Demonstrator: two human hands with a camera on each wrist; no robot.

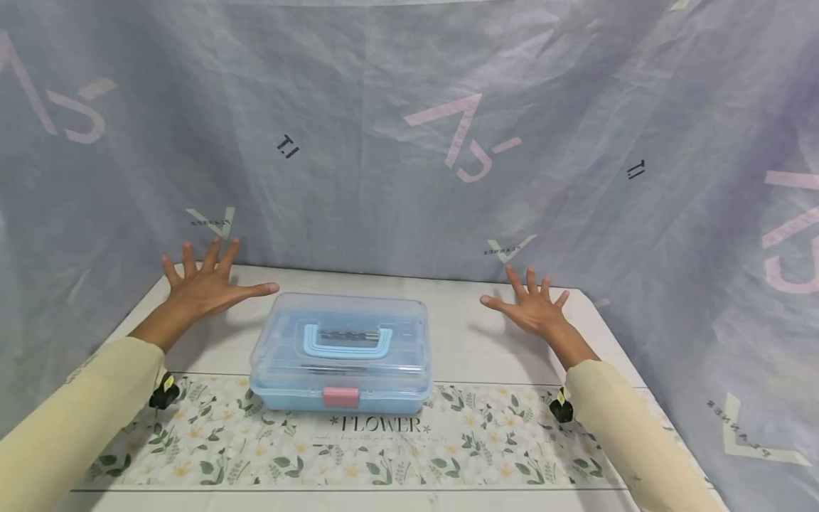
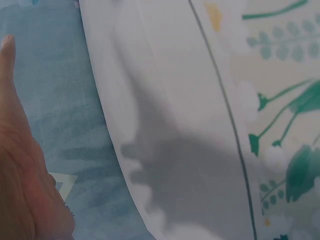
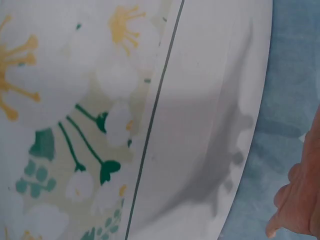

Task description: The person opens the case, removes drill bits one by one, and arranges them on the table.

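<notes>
A light blue plastic box [image 1: 340,353] with a clear lid, a blue handle and a pink front latch sits shut in the middle of the table [image 1: 461,341]. My left hand [image 1: 206,283] hovers to the box's left with its fingers spread wide, holding nothing. To the box's right my right hand [image 1: 532,306] is spread the same way, also empty. Both hands are apart from the box. The left wrist view shows only the edge of my left hand [image 2: 20,170] over the table [image 2: 170,125]. In the right wrist view part of my right hand [image 3: 300,200] is at the edge.
A floral mat [image 1: 358,441] printed with the word FLOWER covers the table's front part. A blue-grey cloth backdrop [image 1: 409,142] closes in the back and both sides. Small black devices [image 1: 163,393] hang under each sleeve.
</notes>
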